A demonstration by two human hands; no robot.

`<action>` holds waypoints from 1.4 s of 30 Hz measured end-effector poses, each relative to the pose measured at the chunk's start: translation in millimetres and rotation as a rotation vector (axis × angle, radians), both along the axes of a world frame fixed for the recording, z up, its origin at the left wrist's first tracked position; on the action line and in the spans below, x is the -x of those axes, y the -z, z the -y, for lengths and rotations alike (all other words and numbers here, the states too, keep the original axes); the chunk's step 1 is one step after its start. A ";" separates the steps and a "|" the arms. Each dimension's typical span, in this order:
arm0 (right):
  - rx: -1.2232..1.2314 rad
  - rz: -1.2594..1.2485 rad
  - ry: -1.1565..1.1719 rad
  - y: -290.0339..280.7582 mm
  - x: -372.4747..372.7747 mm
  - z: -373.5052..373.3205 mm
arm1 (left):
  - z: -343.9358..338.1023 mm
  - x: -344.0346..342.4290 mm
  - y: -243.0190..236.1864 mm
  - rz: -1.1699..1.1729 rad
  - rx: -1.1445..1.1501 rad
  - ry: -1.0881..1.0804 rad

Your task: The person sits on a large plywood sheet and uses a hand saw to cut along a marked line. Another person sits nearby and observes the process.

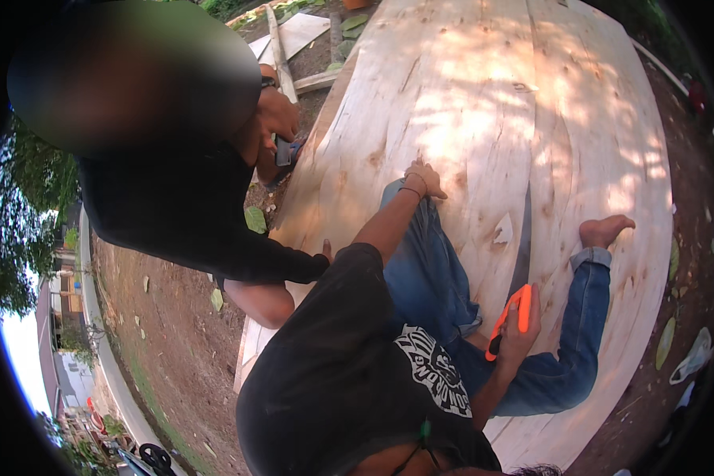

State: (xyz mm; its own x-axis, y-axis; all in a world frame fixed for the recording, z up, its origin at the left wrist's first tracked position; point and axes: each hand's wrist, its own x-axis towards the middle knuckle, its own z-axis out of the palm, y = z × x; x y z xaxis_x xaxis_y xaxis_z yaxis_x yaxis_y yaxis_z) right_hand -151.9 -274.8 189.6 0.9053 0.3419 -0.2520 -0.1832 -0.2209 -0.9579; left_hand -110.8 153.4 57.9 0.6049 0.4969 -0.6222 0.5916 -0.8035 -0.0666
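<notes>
Here, a person is sitting on a large pale plywood sheet (484,103) filling the frame's centre, the right hand (522,321) closing around an orange utility knife (509,320), lower right; the left hand (422,179) is pressing, loosely curled and empty, on the wood mid-frame. A dark cut line (523,246) is showing beside the knife, seemingly unfinished.

**One head camera, looking steeply down**

A single fisheye view looks down from the wearer's head, close over their own torso and legs, onto the pale wooden panel (484,119). Edges bend toward the dark rim.
</notes>
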 end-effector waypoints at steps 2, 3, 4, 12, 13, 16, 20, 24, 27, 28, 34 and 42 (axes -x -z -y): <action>0.057 0.028 -0.013 -6.3 1.6 5.0 | -2.4 10.1 9.2 0.048 0.008 -0.009; 0.076 0.045 -0.031 -11.1 6.2 5.8 | -7.8 19.9 14.1 0.046 0.051 -0.044; 0.114 0.072 -0.012 -19.3 11.6 11.8 | 1.2 8.5 10.6 -0.004 0.106 -0.026; 0.138 0.133 0.033 -35.0 14.8 0.4 | 6.8 11.2 6.3 0.431 -0.019 0.314; 0.125 0.158 0.037 -25.8 12.2 -5.3 | 15.4 9.9 4.7 0.425 0.050 0.300; 0.129 0.196 0.044 -4.1 0.1 -13.6 | 70.9 -7.2 1.2 0.320 0.164 0.292; 0.165 0.260 0.022 -8.0 9.6 -6.9 | 97.7 -2.6 14.6 0.145 0.138 0.299; 0.134 0.116 0.002 -31.3 26.2 -3.9 | 89.0 -4.4 28.3 0.130 0.224 0.289; 0.108 0.163 -0.017 -24.4 24.9 -11.3 | 93.0 -8.8 29.5 0.119 0.213 0.291; 0.132 0.179 -0.021 -30.4 24.3 -17.9 | 90.9 -10.5 30.0 0.125 0.201 0.287; 0.140 0.106 0.048 -28.5 23.2 -0.7 | 90.9 -8.3 29.4 0.163 0.222 0.286; 0.151 0.169 0.032 -6.4 0.0 -12.9 | 94.8 -2.6 33.8 0.161 0.218 0.260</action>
